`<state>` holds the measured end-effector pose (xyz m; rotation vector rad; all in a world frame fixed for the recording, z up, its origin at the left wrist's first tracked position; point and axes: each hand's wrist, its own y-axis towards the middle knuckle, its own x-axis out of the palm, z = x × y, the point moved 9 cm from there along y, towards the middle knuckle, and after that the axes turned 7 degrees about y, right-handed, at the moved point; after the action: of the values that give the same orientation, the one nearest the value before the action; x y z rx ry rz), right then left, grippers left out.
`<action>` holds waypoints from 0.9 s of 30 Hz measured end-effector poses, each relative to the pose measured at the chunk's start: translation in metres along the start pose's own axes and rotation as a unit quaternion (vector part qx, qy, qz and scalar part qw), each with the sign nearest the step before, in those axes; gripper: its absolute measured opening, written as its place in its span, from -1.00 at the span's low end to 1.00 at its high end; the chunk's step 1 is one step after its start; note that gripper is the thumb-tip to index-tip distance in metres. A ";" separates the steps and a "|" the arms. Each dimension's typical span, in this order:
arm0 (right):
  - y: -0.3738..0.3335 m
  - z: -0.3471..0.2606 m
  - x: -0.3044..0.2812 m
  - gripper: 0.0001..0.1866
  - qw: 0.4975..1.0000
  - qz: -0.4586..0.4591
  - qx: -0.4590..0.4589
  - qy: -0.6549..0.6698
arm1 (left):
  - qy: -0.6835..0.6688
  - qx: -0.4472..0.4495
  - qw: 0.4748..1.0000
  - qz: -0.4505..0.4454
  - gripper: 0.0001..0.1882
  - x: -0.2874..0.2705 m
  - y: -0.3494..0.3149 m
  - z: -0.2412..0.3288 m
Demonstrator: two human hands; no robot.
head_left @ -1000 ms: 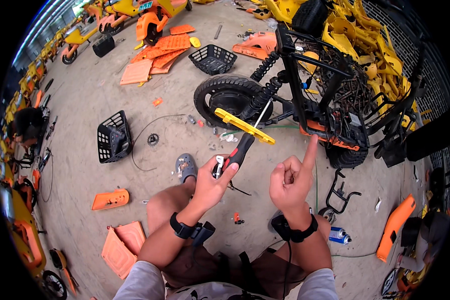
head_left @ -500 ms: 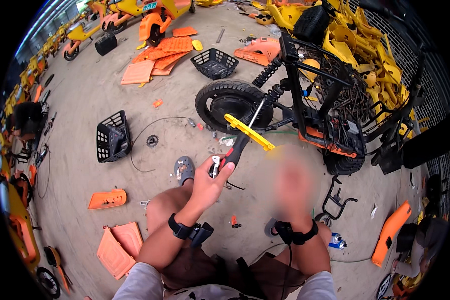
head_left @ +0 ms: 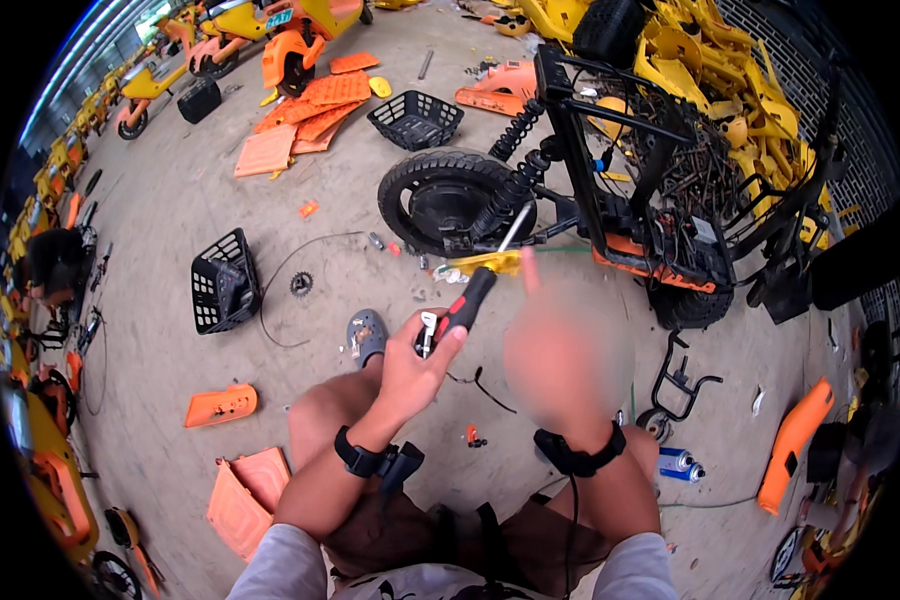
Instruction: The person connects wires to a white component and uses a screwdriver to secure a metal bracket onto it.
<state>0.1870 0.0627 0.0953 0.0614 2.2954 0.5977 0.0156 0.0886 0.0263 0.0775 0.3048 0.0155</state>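
Between the raised hands and the stripped scooter frame [head_left: 660, 190], the screwdriver [head_left: 480, 280] points up and away, its black-and-red handle clenched in the left hand [head_left: 415, 365] and its metal shaft reaching toward the black wheel [head_left: 450, 200]. A small silvery piece shows in the same fist, just beside the handle; what it is I cannot tell. The right hand [head_left: 560, 360] is lifted just right of the handle, smeared by motion, one finger pointing up near a yellow part [head_left: 485, 262] below the wheel; it seems to hold nothing, though its grip is too blurred to judge. Both wrists wear black bands.

Beneath the hands lie bare knees and a grey clog [head_left: 368, 335] on the concrete floor [head_left: 170, 220]. A black basket [head_left: 225, 280] sits to the left with a small sprocket [head_left: 301, 284] and a thin cable beside it. A second basket [head_left: 416, 118] stands farther off, near a pile of orange panels [head_left: 310, 105]. More orange panels [head_left: 235, 490] lie by the left knee. Spray cans [head_left: 678, 463] lie at the right, beside a small black bracket [head_left: 675, 375]. Yellow body parts [head_left: 730, 90] are heaped behind the frame.
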 end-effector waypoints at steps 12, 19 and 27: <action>-0.017 0.003 0.004 -0.83 0.996 0.001 -0.053 0.073 | -0.060 -0.069 0.994 0.058 -0.68 -0.020 0.011 -0.026; -0.006 0.013 -0.026 -0.62 0.981 0.114 0.034 0.151 | -0.036 -0.055 0.997 0.037 -0.68 -0.012 0.007 -0.024; 0.001 0.004 0.009 -0.52 0.999 0.033 0.021 -0.025 | -0.049 -0.056 0.997 0.001 -0.70 -0.002 0.002 -0.011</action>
<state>0.1832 0.0670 0.0879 0.1710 2.2647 0.5749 0.0102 0.0911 0.0167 -0.0322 0.2058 0.0311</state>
